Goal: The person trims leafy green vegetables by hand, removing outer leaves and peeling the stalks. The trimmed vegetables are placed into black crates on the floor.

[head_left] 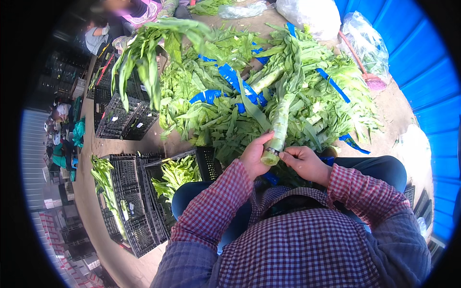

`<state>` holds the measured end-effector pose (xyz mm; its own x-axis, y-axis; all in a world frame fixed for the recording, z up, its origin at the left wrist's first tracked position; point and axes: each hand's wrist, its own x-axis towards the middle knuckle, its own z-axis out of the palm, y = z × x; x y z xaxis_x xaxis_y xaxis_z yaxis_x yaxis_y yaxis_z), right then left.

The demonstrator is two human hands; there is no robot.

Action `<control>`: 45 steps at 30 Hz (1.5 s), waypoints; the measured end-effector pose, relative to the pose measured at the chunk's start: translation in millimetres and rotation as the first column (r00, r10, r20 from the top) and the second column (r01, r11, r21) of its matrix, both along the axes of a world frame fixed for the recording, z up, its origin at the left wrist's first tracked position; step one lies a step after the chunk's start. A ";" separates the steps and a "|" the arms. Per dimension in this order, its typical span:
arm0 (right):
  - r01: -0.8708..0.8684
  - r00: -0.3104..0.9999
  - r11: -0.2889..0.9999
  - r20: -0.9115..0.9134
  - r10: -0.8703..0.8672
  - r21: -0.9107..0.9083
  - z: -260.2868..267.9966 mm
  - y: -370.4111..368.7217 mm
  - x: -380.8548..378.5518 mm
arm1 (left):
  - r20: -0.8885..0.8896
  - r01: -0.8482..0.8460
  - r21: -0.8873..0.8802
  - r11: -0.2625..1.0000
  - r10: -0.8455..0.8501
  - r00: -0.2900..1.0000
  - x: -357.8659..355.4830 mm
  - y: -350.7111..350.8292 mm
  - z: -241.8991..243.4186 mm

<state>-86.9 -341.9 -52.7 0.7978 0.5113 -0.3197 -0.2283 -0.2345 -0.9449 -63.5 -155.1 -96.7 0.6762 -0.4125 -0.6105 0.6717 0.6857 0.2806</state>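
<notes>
My left hand (pixel 255 153) is closed around the lower stem of a celtuce (pixel 282 117), whose pale cut end points toward me and whose long leaves reach away over the heap. Near that cut end, my right hand (pixel 300 162) touches the stem with its thumb and fingertips; a small dark thing lies between them and the stem, too small to name. Beyond both hands spreads a large heap of celtuce leaves and stems (pixel 230 126), with blue plastic strips (pixel 234 79) lying among them.
Black plastic crates (pixel 135 201) holding leafy stems stand at the left, with more crates (pixel 122 115) behind. Co-workers (pixel 95 37) are at the upper left, near a raised leafy bunch (pixel 144 68). A blue corrugated wall (pixel 414 54), plastic bags (pixel 363 39) and a red-handled tool (pixel 354 54) are at the right.
</notes>
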 end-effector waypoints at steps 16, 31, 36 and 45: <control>0.088 0.993 0.994 0.085 -0.083 -0.057 7.6 0.6 3.7 | 0.007 0.062 -0.139 0.988 -0.062 0.998 3.0 11.9 -3.2; 0.091 0.995 0.971 -0.048 -0.082 0.223 10.7 6.8 2.5 | 0.034 0.057 -0.095 0.994 -0.054 0.998 3.8 9.7 8.3; -0.247 0.961 0.944 -0.067 0.267 0.221 -4.4 4.3 -0.9 | 0.102 0.106 -0.188 0.976 -0.088 0.991 3.2 20.5 -16.0; 0.407 0.826 0.910 -0.394 -0.403 -0.076 -27.3 -35.5 79.0 | -0.063 0.467 0.557 0.687 -0.525 0.848 -22.4 19.2 32.9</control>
